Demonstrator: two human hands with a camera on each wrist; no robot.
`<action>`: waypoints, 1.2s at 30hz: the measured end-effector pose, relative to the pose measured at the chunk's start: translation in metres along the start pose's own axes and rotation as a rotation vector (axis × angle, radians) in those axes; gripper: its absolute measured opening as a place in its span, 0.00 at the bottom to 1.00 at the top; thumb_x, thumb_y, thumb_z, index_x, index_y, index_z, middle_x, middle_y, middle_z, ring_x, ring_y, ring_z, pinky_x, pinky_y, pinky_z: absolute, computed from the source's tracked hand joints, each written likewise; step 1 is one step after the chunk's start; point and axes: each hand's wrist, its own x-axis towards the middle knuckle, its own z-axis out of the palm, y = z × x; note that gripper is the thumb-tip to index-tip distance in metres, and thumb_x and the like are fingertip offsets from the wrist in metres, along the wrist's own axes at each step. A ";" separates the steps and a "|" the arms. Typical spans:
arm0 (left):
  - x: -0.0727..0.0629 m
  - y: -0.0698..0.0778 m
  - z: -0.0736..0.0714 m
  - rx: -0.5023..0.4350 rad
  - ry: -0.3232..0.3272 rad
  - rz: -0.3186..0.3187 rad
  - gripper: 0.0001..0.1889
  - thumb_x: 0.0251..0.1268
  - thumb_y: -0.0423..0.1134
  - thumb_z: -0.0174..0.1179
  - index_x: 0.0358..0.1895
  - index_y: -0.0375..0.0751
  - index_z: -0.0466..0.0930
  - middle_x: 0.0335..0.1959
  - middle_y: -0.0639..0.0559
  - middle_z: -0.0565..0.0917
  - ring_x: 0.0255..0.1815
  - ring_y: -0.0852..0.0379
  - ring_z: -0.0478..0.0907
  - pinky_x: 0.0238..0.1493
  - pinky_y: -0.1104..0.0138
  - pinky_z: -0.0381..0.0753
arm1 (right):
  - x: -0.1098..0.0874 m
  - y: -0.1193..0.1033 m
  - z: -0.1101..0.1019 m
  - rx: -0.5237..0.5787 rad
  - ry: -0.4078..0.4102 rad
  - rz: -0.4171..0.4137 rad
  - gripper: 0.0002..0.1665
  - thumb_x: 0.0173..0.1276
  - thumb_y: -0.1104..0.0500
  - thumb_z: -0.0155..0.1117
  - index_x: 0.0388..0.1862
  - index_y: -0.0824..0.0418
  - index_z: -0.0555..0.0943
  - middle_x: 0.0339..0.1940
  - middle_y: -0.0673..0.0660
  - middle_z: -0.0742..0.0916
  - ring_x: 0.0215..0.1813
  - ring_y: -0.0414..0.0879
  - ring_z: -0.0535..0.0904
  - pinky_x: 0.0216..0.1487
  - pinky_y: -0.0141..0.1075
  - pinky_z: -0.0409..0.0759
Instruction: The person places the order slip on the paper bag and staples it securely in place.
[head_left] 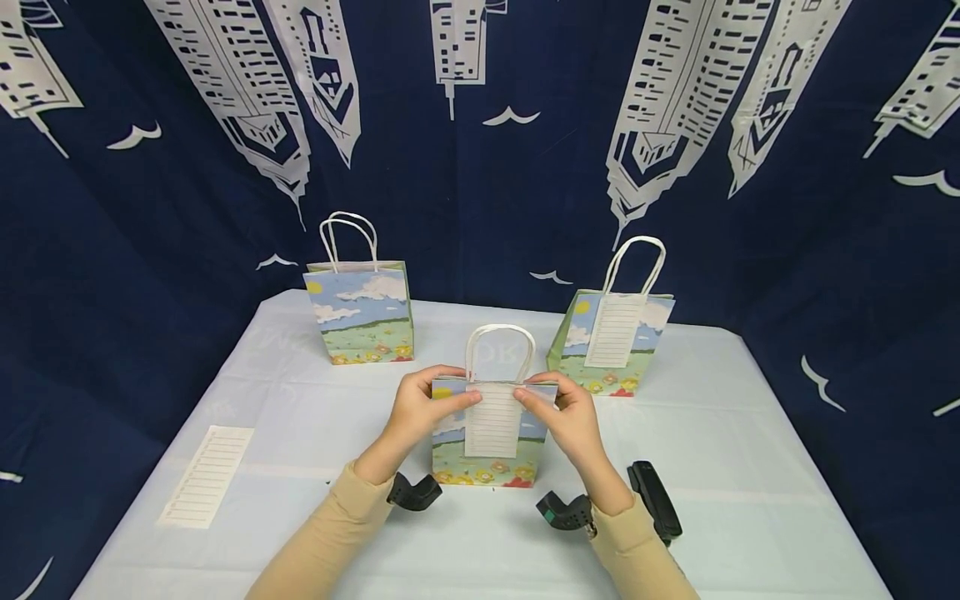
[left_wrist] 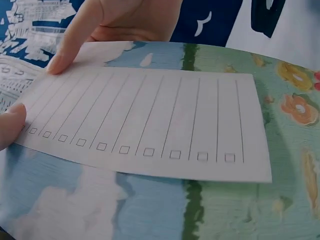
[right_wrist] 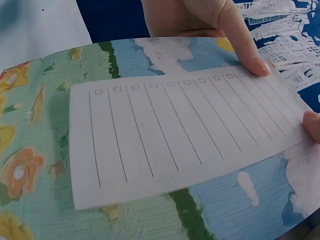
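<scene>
A small gift bag (head_left: 487, 472) with a painted sky and flower meadow stands in front, its white handles (head_left: 501, 330) looped upright. Against its front, at the top edge, lies a white lined checklist (head_left: 492, 427). My left hand (head_left: 415, 410) pinches the checklist and bag rim at the left, thumb in front and fingers behind. At the right, my right hand (head_left: 573, 418) pinches them the same way. Both wrist views show the checklist (left_wrist: 150, 117) lying over the bag's front, with small boxes along one side and a thumb at each top corner.
A similar bag (head_left: 360, 312) stands back left. Back right is another bag (head_left: 651, 333) with a checklist (head_left: 613, 331) on its front. A loose checklist (head_left: 207, 477) lies on the table (head_left: 300, 442) at left. Beside my right forearm is a black device (head_left: 655, 500).
</scene>
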 end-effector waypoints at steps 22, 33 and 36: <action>0.002 -0.006 -0.001 -0.035 -0.050 0.043 0.08 0.52 0.26 0.68 0.35 0.25 0.84 0.33 0.34 0.84 0.28 0.59 0.75 0.34 0.71 0.76 | 0.001 0.001 -0.001 0.003 -0.017 -0.012 0.07 0.58 0.69 0.68 0.36 0.70 0.82 0.30 0.37 0.82 0.29 0.38 0.70 0.29 0.30 0.70; 0.004 -0.004 -0.001 -0.032 -0.060 0.023 0.08 0.52 0.27 0.68 0.35 0.26 0.84 0.34 0.36 0.84 0.39 0.48 0.79 0.40 0.66 0.79 | 0.002 0.011 -0.003 -0.014 -0.039 -0.011 0.08 0.58 0.69 0.68 0.37 0.69 0.82 0.31 0.41 0.82 0.31 0.37 0.71 0.32 0.32 0.70; 0.003 -0.002 -0.002 -0.018 -0.062 0.010 0.08 0.52 0.28 0.69 0.35 0.27 0.84 0.34 0.38 0.84 0.33 0.56 0.78 0.36 0.68 0.78 | 0.003 0.022 -0.008 -0.006 -0.057 -0.016 0.09 0.58 0.69 0.68 0.39 0.68 0.82 0.27 0.44 0.80 0.29 0.37 0.70 0.32 0.33 0.69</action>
